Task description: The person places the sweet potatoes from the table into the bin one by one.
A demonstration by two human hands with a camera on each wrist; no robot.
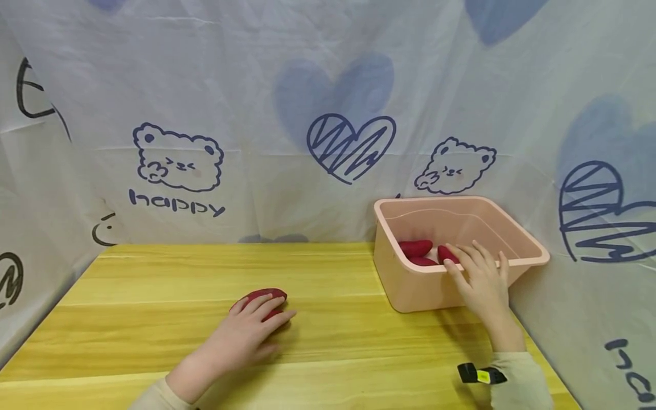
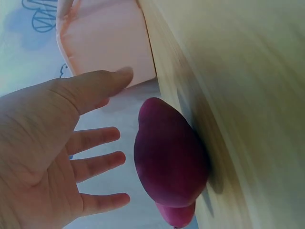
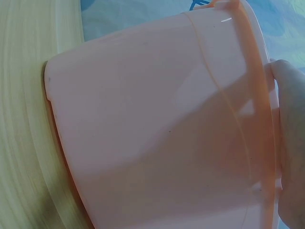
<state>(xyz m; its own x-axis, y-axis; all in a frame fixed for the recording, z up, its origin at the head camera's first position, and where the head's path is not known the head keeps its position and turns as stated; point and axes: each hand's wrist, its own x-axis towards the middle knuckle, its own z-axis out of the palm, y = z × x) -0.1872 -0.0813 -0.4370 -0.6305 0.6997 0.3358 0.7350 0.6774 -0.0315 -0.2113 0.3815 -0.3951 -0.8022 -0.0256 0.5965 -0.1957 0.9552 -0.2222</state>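
On the table, two reddish-purple sweet potatoes [image 2: 171,157] lie close together, one partly behind the other in the left wrist view. Over them hovers my left hand [image 1: 243,336], its fingers spread and nearly straight, with a gap to the sweet potatoes in the left wrist view. A pink plastic bin [image 1: 425,290] stands at the right, holding three visible red sweet potatoes [image 1: 416,247]. Across the bin's front rim reaches my right hand [image 1: 482,285], fingers extended over the inside beside one sweet potato. From the right wrist view, the bin wall hides its fingertips.
The yellow wood-grain table [image 1: 154,285] ends at a white cloth [image 1: 256,114] printed with hearts and bears, hanging behind and at both sides. Close to that cloth stands the bin, near the table's right edge. A black wrist strap [image 1: 482,374] sits at the right sleeve.
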